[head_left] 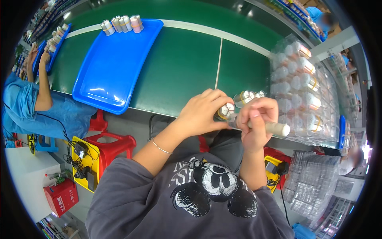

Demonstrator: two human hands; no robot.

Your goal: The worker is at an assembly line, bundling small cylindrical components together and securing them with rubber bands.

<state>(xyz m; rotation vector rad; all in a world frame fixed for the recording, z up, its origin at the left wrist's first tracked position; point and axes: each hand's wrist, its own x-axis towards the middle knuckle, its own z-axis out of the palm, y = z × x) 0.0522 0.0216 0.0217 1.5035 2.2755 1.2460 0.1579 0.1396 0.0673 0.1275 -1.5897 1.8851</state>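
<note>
My left hand (203, 112) is closed around a small bundle of cylinders (226, 110) with white tops, at the near edge of the green table. In my right hand (256, 129) is a tool with a thick cream handle (277, 128), its rounded end pointing right. The tool's other end reaches toward the bundle, and its tip is hidden between the hands. Just beyond my right hand, another bundle of white-topped cylinders (245, 96) stands on the table.
A blue tray (115, 63) lies left of centre, with several banded cylinder bundles (122, 24) along its far end. Clear plastic trays of bundles (304, 87) are stacked at the right. A co-worker in blue (32, 107) works at the far left. Red stools (115, 145) stand below.
</note>
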